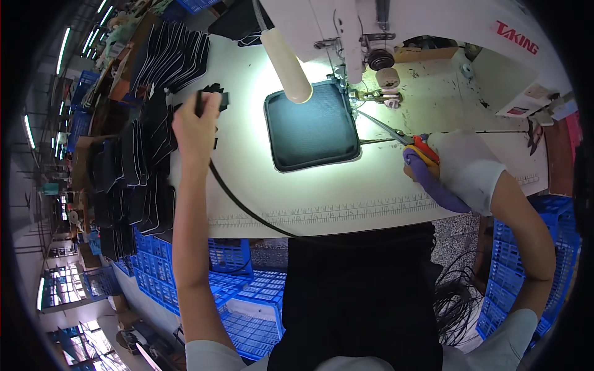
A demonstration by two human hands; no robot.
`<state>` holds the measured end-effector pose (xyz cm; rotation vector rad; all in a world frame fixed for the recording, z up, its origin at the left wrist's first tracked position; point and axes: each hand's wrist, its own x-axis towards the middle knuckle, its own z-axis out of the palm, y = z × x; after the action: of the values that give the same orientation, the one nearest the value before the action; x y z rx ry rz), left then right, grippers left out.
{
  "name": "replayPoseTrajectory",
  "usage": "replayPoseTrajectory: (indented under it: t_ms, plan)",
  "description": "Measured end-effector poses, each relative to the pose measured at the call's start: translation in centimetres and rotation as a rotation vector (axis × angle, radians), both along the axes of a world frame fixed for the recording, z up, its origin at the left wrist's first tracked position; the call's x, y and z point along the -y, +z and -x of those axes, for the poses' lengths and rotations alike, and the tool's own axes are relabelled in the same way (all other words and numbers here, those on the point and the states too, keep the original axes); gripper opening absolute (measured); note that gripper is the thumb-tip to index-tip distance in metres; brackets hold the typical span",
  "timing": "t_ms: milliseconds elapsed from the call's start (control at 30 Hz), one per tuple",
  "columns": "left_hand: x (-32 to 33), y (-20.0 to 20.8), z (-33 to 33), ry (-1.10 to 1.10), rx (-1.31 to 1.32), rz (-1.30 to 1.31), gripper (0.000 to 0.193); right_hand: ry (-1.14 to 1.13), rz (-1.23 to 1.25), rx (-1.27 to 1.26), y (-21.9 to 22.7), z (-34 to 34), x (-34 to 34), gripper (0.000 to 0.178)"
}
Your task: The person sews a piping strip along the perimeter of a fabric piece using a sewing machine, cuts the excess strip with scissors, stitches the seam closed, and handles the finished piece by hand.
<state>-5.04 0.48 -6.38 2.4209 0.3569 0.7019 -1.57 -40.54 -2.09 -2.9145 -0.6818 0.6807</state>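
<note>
My left hand (199, 127) is raised at the table's left side, its fingers pinched on a black strip (232, 196). The strip hangs past the wrist and curves down over the table's front edge; small black pieces lie by the fingertips. A dark square padded fabric panel (312, 133) with rounded corners lies flat under the lamp, its far right corner beside the sewing machine's needle area. My right hand (436, 164), in a white glove, grips scissors (391, 131) with orange and purple handles. Their blades point left toward the panel's right edge.
The white sewing machine (433, 21) spans the back, with a pale tube-shaped lamp (286, 67) hanging before it. Stacks of black pieces with white edging (170, 55) crowd the left. Blue crates (253, 287) stand below the table. A ruler strip (334, 212) runs along the front edge.
</note>
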Motion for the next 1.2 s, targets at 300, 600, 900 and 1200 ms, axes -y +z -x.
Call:
replayPoseTrajectory:
  t_ms: [300,600,900,1200]
  plan:
    - [12.6,1.0,-0.8,-0.4,-0.386,0.767,0.017,-0.069,-0.013,-0.153,0.8,0.1,0.0,0.046]
    - [15.0,2.4,-2.1,-0.322,-0.639,0.547,0.017,-0.032,-0.126,-0.19,0.5,-1.1,0.2,0.042]
    - [16.8,2.6,-2.1,-0.272,-0.573,0.439,0.037,-0.085,-0.188,-0.156,0.6,0.2,0.6,0.046]
    - [16.1,2.2,-3.0,-0.326,-0.628,0.473,0.021,-0.036,-0.212,-0.162,0.3,-0.4,0.2,0.051]
